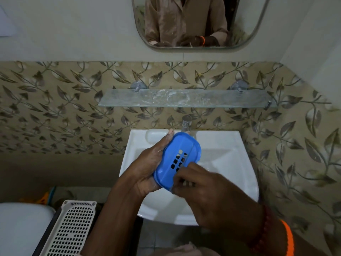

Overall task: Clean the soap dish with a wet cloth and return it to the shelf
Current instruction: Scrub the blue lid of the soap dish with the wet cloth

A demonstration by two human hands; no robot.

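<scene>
A blue plastic soap dish [181, 146] with square drain holes is held tilted over the white sink [230, 145], just in front of the tap [185, 123]. My left hand [147, 170] grips it from the left side, fingertips reaching its far end. My right hand [208, 191] has its fingers curled onto the dish's near end, covering part of the holes. No cloth shows in either hand. The glass shelf [184, 98] on the wall above the tap carries nothing but pale soap marks.
A mirror [184, 21] hangs above the shelf. A white perforated basket [72, 228] stands at lower left beside a white toilet lid [20, 228]. Leaf-patterned tiles cover the walls, and the right wall is close to the sink.
</scene>
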